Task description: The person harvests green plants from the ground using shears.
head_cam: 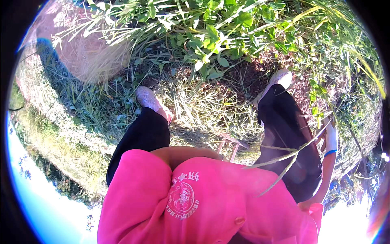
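At the right, beside my right knee, is my right hand in a white glove with a blue cuff. A grass stalk with several seed spikes crosses in front of my leg, its stem passing by the fingers. Whether the fingers grip the stem is unclear. My left forearm bends across my waist, and the left hand is hidden behind my pink shirt. Just past that forearm, a small wooden frame stands on cut dry grass, partly covered by the shirt.
My light mesh shoes, the left and the right, stand wide apart on the ground. Leafy green weeds and long grass grow in front. A large pale rounded surface lies at the upper left. Bare reddish soil shows near the right shoe.
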Tool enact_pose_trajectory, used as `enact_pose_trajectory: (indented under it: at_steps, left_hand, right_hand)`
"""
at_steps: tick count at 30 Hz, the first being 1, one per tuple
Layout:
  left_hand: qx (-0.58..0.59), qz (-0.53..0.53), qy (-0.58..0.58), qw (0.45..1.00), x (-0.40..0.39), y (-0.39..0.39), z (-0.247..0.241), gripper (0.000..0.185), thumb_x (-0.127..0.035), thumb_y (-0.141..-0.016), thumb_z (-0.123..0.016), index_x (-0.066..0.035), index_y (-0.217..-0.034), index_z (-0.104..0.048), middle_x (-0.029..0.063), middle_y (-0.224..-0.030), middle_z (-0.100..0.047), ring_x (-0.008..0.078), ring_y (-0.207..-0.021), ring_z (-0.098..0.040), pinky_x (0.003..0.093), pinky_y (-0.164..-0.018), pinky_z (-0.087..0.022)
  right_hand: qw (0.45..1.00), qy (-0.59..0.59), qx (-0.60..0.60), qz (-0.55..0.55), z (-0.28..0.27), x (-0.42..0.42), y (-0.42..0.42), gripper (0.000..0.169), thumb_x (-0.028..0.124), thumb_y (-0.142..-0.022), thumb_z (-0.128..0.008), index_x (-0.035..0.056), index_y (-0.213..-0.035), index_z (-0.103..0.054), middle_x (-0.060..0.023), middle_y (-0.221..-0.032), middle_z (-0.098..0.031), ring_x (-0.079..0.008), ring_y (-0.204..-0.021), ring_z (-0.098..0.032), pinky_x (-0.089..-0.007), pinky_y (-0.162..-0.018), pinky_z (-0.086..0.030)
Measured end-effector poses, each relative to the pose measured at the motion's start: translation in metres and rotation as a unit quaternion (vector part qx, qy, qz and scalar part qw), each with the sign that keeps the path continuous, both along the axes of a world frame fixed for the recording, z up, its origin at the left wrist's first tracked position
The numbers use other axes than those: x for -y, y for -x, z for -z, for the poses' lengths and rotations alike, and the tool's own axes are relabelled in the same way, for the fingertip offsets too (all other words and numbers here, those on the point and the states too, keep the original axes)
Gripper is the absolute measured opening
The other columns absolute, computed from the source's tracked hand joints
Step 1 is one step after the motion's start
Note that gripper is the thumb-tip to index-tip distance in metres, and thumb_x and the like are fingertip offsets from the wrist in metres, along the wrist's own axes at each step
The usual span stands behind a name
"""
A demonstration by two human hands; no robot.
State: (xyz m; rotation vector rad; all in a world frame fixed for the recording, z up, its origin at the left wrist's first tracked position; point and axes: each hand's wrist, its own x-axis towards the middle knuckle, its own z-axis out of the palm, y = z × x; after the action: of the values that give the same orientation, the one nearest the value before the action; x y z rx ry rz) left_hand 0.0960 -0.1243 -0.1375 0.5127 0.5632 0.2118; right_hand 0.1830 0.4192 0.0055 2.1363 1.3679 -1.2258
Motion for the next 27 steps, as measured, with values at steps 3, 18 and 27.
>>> enact_pose_trajectory:
  at_steps: [3,18,27]
  left_hand:
    - [-0.050,-0.015,-0.009,0.999,0.002,0.000,-0.013,0.030,-0.029,-0.093,-0.049,-0.006,-0.112,-0.054,0.0142,-0.093,-0.060,0.0301,-0.080,-0.061,0.0452,-0.074,-0.051]
    - [-0.175,0.057,-0.159,0.970,0.003,0.085,-0.155,0.024,-0.021,-0.090,-0.047,-0.007,-0.106,-0.057,0.0148,-0.075,-0.061,0.0318,-0.066,-0.064,0.0452,-0.054,-0.048]
    - [-0.234,0.025,-0.103,0.966,-0.033,0.139,-0.162,0.038,-0.005,-0.078,-0.059,0.000,-0.114,-0.049,0.0300,-0.118,-0.049,0.0357,-0.064,-0.062,0.0412,-0.059,-0.053]
  right_hand:
    - [1.000,-0.004,0.021,0.017,-0.003,-0.006,0.008,0.045,0.050,-0.082,-0.063,0.0050,-0.086,-0.059,-0.0053,-0.064,-0.059,-0.0148,-0.050,-0.055,-0.0266,-0.047,-0.044]
    - [0.994,0.045,0.048,0.082,-0.010,0.023,0.021,0.044,0.047,-0.083,-0.062,0.0042,-0.089,-0.059,-0.0046,-0.063,-0.057,-0.0139,-0.052,-0.055,-0.0263,-0.048,-0.043]
    - [0.993,0.059,0.039,0.093,-0.005,0.033,0.024,0.043,0.046,-0.084,-0.062,0.0038,-0.091,-0.059,-0.0042,-0.062,-0.057,-0.0134,-0.052,-0.054,-0.0261,-0.048,-0.043]
